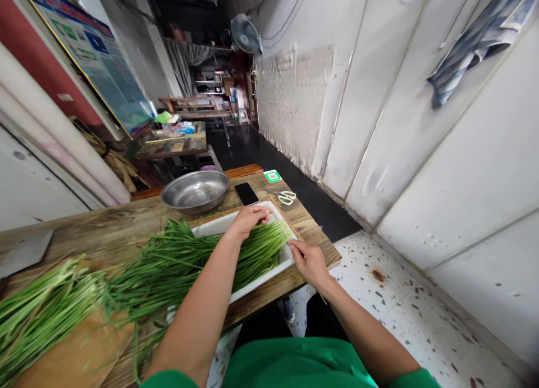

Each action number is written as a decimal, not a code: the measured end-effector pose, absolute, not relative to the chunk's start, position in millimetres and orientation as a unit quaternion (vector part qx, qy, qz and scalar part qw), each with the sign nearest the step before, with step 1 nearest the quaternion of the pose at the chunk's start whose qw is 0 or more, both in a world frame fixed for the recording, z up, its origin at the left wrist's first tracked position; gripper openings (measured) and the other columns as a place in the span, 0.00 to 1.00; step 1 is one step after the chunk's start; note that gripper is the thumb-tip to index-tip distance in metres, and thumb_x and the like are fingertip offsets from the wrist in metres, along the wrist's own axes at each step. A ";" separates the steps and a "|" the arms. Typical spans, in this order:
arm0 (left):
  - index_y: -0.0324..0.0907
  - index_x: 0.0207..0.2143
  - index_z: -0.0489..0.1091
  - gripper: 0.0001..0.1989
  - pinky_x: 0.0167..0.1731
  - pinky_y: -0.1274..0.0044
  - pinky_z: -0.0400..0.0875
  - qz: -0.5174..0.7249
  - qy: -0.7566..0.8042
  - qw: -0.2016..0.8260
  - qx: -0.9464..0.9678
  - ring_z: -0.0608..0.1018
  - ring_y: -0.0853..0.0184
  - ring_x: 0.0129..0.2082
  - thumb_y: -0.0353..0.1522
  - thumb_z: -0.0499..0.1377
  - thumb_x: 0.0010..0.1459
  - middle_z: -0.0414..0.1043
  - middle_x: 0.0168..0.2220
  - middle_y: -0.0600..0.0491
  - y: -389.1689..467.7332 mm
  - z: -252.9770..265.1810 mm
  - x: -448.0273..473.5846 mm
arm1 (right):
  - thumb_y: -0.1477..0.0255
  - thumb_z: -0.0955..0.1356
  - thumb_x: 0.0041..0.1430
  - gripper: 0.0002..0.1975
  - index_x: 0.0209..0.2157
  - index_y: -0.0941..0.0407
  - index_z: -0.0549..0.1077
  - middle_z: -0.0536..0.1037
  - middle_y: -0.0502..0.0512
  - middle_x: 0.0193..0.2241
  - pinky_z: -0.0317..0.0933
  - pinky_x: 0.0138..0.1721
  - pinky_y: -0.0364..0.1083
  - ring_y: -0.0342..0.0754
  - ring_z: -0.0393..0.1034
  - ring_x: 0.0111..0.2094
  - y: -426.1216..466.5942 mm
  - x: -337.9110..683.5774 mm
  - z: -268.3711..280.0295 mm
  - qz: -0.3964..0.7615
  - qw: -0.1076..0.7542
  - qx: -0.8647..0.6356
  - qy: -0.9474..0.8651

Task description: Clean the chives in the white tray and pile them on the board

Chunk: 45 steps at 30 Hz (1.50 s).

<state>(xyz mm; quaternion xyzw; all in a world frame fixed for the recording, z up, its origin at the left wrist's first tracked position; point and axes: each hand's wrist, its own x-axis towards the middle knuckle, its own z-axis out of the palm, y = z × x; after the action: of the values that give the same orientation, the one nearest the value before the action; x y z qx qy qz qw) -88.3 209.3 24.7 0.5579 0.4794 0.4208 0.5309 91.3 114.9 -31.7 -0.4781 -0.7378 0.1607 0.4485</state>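
Note:
A bundle of long green chives (261, 242) lies in a white plastic tray (257, 280), its pale cut ends toward the right and its leaves spilling over the left side. Above the far side of the bundle, my left hand (249, 219) has its fingers drawn together near the pale stems; whatever they pinch is too small to name. My right hand (309, 261) is closed at the tray's right rim, thumb and finger pressed together beside the stem ends. A thin strand seems to hang below it, but I cannot tell what it is.
Behind the tray are a metal basin (196, 191), a black phone (246, 194), scissors (287, 197) with pale handles and a green QR card (272, 176). More chives (46, 304) lie at left on a brown board (96, 343), near a cleaver (27, 253).

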 end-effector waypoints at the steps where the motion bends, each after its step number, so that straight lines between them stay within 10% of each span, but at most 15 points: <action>1: 0.33 0.20 0.70 0.12 0.22 0.80 0.58 0.420 0.478 0.532 0.559 0.63 0.77 0.17 0.35 0.61 0.40 0.67 0.19 0.53 209.2 24.6 -88.3 | 0.73 0.59 0.56 0.12 0.35 0.55 0.73 0.77 0.53 0.33 0.63 0.34 0.40 0.45 0.72 0.32 115.0 91.4 -31.3 0.161 0.448 -0.478 -0.738; 45: 0.36 0.24 0.74 0.11 0.24 0.80 0.61 0.327 0.489 0.447 0.674 0.68 0.72 0.21 0.36 0.59 0.41 0.73 0.24 0.51 197.5 35.9 -91.3 | 0.74 0.58 0.57 0.13 0.36 0.54 0.72 0.77 0.52 0.31 0.63 0.34 0.40 0.45 0.72 0.31 108.8 87.7 -28.7 0.160 0.449 -0.489 -0.731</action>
<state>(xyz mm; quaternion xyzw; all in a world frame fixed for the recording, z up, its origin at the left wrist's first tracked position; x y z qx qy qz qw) -91.3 197.5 35.9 0.6743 0.4887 0.3266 0.4470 87.7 108.8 -28.7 -0.4888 -0.7309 0.1600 0.4486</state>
